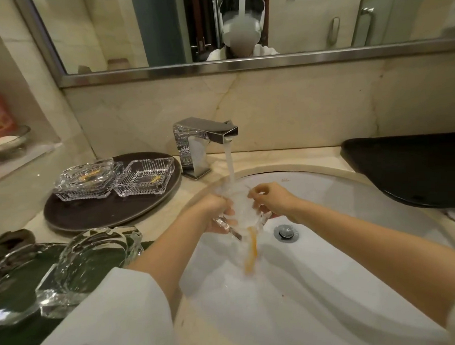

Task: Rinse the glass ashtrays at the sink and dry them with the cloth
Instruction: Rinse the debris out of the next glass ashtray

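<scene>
Over the white sink (331,259) I hold a clear glass ashtray (243,211) tilted under the running stream from the chrome faucet (203,139). My left hand (218,212) grips its left edge. My right hand (270,199) holds its right side with the fingers curled over the rim. Orange-brown water runs off the ashtray's lower edge into the basin. Two more glass ashtrays (86,181) (145,180) with yellowish residue sit on a dark round tray (96,213) to the left. A dark green cloth (14,302) lies at the near left under two large glass ashtrays (94,266) (12,268).
The sink drain (286,232) lies right of the hands. A black tray (416,167) rests on the counter at the right. A wall mirror (239,24) hangs above the marble backsplash. A niche at the far left holds a glass dish (6,143).
</scene>
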Tool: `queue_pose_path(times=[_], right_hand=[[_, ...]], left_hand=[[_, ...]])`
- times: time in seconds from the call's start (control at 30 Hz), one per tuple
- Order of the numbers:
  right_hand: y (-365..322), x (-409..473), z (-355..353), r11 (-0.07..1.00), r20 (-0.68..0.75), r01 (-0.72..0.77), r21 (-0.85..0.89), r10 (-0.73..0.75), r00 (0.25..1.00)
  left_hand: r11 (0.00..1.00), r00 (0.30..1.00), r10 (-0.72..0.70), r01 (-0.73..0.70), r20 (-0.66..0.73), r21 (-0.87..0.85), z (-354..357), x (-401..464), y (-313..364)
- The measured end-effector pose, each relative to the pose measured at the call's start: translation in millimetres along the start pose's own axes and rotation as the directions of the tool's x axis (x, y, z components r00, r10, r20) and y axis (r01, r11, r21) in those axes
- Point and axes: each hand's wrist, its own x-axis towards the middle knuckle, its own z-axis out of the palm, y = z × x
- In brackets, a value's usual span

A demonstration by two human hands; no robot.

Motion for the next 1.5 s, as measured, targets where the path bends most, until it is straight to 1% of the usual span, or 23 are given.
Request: queue_pose_path(times=[0.13, 0.33, 0.47, 0.53, 0.67, 0.73, 0.83, 0.97, 1.07, 1.13, 1.2, 1.27, 1.33, 1.4, 1.5], right_hand=[[-3, -1, -9, 0.998, 0.048, -0.037, 0.054, 0.035, 0.998], [-6, -6, -8, 0.997, 0.052, -0.073, -0.015, 0.074, 0.996], [-7, -6, -8, 0.997, 0.041, -0.066, 0.026, 0.065, 0.997], [-10, -4, -8, 0.999, 0.011, -0.026, 0.045, 0.026, 1.0], [-14, 3, -9, 0.998, -0.105, 0.068, 0.006, -0.067, 0.992], [-14, 6, -10, 0.995, -0.162, 0.089, 0.039, -0.082, 0.983], [-9, 9, -7, 0.991, -0.213, 0.047, 0.125, -0.019, 0.977], [-4, 7, 4, 0.984, -0.153, -0.033, 0.173, 0.06, 0.986], [-2, -2, 10, 0.952, -0.026, -0.133, 0.276, 0.146, 0.989], [-1, -7, 11, 0.909, 0.053, -0.175, 0.377, 0.168, 0.984], [-2, -9, 10, 0.887, 0.046, -0.175, 0.428, 0.172, 0.984], [-4, -9, 10, 0.907, -0.009, -0.172, 0.383, 0.19, 0.982], [-4, -8, 12, 0.933, -0.058, -0.18, 0.311, 0.208, 0.976], [-4, -6, 16, 0.95, -0.076, -0.2, 0.241, 0.224, 0.972], [-6, -4, 20, 0.965, -0.112, -0.201, 0.169, 0.221, 0.969]], left_hand=[[1.0, 1.0, -0.016, 0.017, 0.013, -0.026, 1, 0, 3], [1.0, 1.0, -0.011, 0.011, 0.016, -0.013, 2, 1, 4], [1.0, 1.0, -0.01, 0.01, 0.007, -0.023, 3, 0, 4], [1.0, 1.0, 0.0, 0.0, -0.011, -0.01, 4, 1, 5], [0.998, 1.0, 0.026, -0.024, -0.017, 0.063, 4, 2, 10], [0.998, 0.999, 0.042, -0.042, -0.002, 0.039, 4, 4, 11], [0.996, 0.999, 0.043, -0.04, 0.032, -0.084, 8, 4, 10], [0.988, 0.999, 0.045, -0.043, 0.006, -0.148, 10, 4, 6], [0.963, 0.997, 0.071, -0.077, -0.032, -0.259, 7, 10, 5], [0.954, 0.995, 0.076, -0.092, -0.065, -0.285, 7, 13, 7], [0.955, 0.993, 0.082, -0.102, -0.081, -0.279, 9, 11, 11], [0.963, 0.994, 0.095, -0.107, -0.061, -0.246, 10, 8, 11], [0.977, 0.997, 0.08, -0.077, 0.004, -0.197, 10, 7, 9], [0.992, 0.995, 0.073, -0.066, 0.061, -0.111, 7, 8, 7], [0.996, 0.993, 0.093, -0.091, 0.068, -0.022, 1, 12, 6]])
